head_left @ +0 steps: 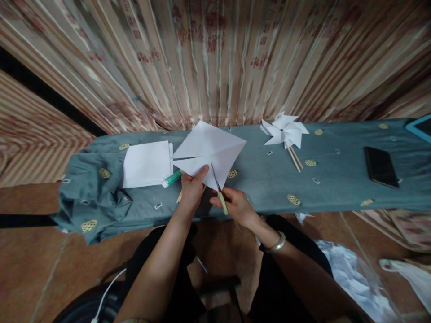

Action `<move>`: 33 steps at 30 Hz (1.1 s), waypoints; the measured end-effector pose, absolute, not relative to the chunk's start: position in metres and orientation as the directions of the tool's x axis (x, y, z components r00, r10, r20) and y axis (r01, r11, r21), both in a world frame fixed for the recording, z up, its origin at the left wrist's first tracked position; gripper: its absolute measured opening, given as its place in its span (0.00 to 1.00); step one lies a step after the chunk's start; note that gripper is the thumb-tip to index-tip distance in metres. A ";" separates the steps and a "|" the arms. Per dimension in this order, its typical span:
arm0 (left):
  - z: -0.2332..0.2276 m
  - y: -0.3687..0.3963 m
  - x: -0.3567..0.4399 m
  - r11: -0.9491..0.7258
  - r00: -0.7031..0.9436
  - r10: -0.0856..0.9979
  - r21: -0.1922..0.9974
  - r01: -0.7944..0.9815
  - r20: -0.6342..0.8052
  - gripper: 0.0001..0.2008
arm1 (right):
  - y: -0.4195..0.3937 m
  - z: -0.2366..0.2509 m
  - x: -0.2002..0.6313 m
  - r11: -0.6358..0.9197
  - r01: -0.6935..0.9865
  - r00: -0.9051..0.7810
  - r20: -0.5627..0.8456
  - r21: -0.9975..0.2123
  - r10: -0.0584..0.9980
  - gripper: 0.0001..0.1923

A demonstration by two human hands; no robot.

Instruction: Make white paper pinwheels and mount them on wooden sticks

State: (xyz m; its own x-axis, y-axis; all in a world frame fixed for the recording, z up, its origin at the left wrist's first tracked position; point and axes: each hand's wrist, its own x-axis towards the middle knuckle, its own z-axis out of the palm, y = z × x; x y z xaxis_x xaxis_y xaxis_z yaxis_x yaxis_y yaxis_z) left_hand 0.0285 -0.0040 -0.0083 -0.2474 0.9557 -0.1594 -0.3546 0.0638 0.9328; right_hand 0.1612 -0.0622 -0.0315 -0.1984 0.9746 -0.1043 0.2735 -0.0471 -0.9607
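My left hand (193, 188) pinches the lower left edge of a square white sheet of paper (215, 143), thumb on top. The sheet is turned corner-up, with crease lines and a slit running in from its left corner. My right hand (237, 204) is closed round the pale green handles of a pair of scissors (222, 202). Their blades lie at the sheet's bottom corner, pointing up toward its middle. Just left of my left hand lies a green and white glue stick (172, 178), partly beside a stack of white paper (146, 163).
Paper pinwheels (284, 130) on wooden sticks lie at the back, right of the sheet. A black phone (380, 166) and a blue-edged device (420, 128) are farther right on the cloth-covered bench (330, 188). A curtain (208, 67) hangs behind; white scraps (353, 273) lie on the floor.
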 end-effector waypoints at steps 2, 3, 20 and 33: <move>-0.008 -0.005 0.029 0.071 -0.254 0.953 0.935 -0.346 -0.166 0.17 | -0.062 -0.032 0.162 -0.054 0.272 -0.196 -0.110 -0.961 0.974 0.19; -0.008 -0.005 0.029 0.076 -0.256 0.951 0.936 -0.344 -0.172 0.18 | -0.062 -0.032 0.162 -0.056 0.271 -0.195 -0.112 -0.961 0.974 0.19; -0.007 -0.006 0.028 0.059 -0.255 0.956 0.948 -0.314 -0.143 0.18 | -0.062 -0.027 0.161 -0.101 0.202 -0.201 -0.142 -0.974 0.969 0.18; -0.010 -0.006 0.026 0.046 -0.221 0.970 0.971 -0.233 -0.099 0.15 | -0.058 -0.021 0.167 -0.086 0.305 -0.201 -0.153 -0.948 0.968 0.20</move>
State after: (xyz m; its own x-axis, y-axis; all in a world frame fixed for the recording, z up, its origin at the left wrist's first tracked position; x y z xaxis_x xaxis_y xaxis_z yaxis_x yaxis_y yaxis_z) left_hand 0.0261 -0.0058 -0.0100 -0.2214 0.9701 -0.0990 -0.2327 0.0460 0.9715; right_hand 0.1667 -0.0583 -0.0211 -0.2010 0.9676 -0.1527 0.3049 -0.0863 -0.9485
